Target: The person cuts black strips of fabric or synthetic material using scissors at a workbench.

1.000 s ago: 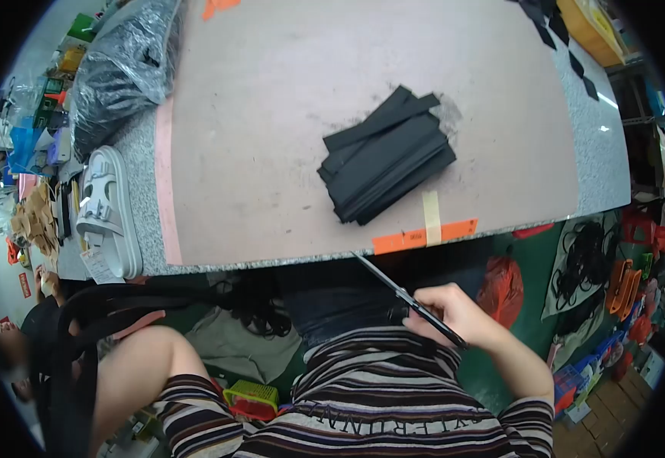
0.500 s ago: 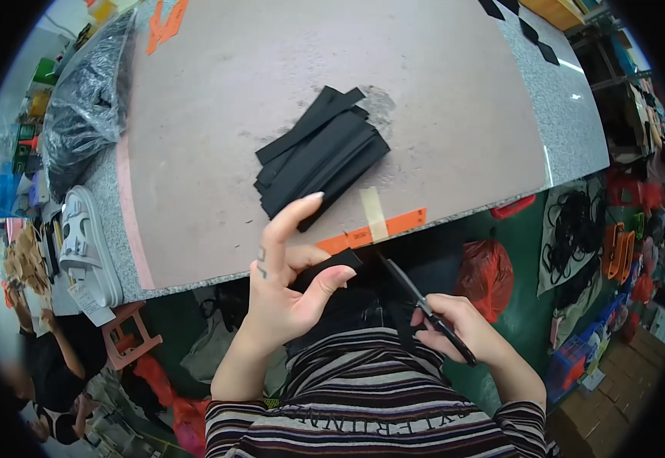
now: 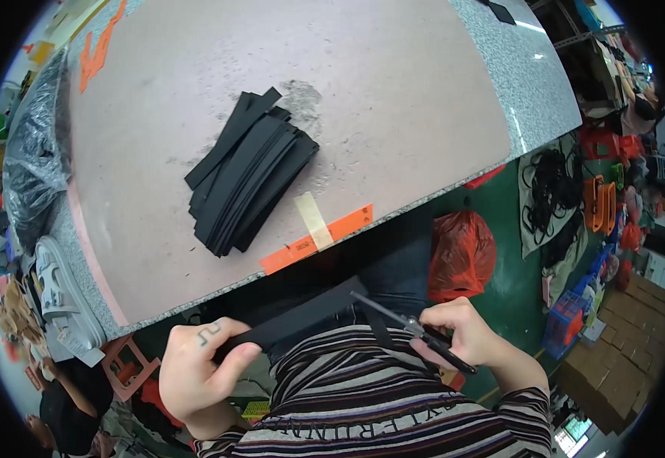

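Note:
My left hand (image 3: 201, 372) pinches one end of a black fabric strip (image 3: 302, 314) between thumb and curled fingers, below the table edge. The strip stretches right across my lap. In my right hand (image 3: 466, 336) are scissors (image 3: 387, 311) with a dark handle, fingers wrapped round the grips. Their blades point up-left, and the tip overlaps the strip's far end in this view. From there a black length hangs down against my striped shirt. On the table lies a fanned pile of similar black strips (image 3: 252, 172).
Orange tape and a pale strip of tape (image 3: 313, 221) mark the near edge of the table (image 3: 393, 99). White sandals (image 3: 65, 294) and a plastic-wrapped bundle (image 3: 36, 156) lie at the left. A red bag (image 3: 462, 256) stands right of my legs. Another person (image 3: 77, 401) sits at lower left.
My left hand has moved down and left, drawing the black strip out across my lap. The scissors have dropped slightly beside its end. The view has shifted right, so the pile appears further left.

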Tool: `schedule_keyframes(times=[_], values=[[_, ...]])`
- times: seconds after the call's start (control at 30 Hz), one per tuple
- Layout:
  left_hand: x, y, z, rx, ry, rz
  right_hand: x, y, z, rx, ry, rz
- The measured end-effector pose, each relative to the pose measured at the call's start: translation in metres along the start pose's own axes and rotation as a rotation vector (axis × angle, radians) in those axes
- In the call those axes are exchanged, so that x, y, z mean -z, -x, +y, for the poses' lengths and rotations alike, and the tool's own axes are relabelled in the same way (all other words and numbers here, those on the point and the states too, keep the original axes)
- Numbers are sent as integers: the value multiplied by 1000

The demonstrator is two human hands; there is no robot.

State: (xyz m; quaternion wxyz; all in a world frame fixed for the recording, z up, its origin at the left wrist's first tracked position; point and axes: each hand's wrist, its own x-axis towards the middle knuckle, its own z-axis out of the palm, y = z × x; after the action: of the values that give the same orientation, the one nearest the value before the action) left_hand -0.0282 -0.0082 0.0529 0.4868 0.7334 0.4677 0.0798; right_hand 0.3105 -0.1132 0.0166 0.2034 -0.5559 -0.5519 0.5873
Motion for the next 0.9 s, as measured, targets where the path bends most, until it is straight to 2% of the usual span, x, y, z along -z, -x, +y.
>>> schedule_keyframes(times=[0.13,0.17,0.23,0.27,0.33,0.37,0.4,0.43,0.5,0.73,0.9], values=[[-14,-21,-6,71,-213,193,-3,-3,8,-174,-128,65],[-15,-17,-3,-41,-203,246,-3,-7,8,-191,-124,71],[-8,0,11,-266,-181,344,-2,-5,4,-23,-52,122],[0,2,13,-226,-135,274,-3,-2,2,48,-20,143],[15,7,17,-136,-50,140,-5,-4,0,-56,-73,157],[7,-7,9,-59,-152,172,-6,-6,-1,-97,-99,168],[-1,-17,-12,89,-87,185,-6,-8,14,-168,-89,152],[-4,-24,-23,138,-41,167,-8,-10,27,-190,-86,157],[-13,-26,-26,61,31,204,-13,-14,37,-254,-146,172],[-23,-39,-31,77,20,274,-12,-19,43,-263,-164,161],[-35,-43,-29,8,32,366,-9,-23,27,-411,-199,156]])
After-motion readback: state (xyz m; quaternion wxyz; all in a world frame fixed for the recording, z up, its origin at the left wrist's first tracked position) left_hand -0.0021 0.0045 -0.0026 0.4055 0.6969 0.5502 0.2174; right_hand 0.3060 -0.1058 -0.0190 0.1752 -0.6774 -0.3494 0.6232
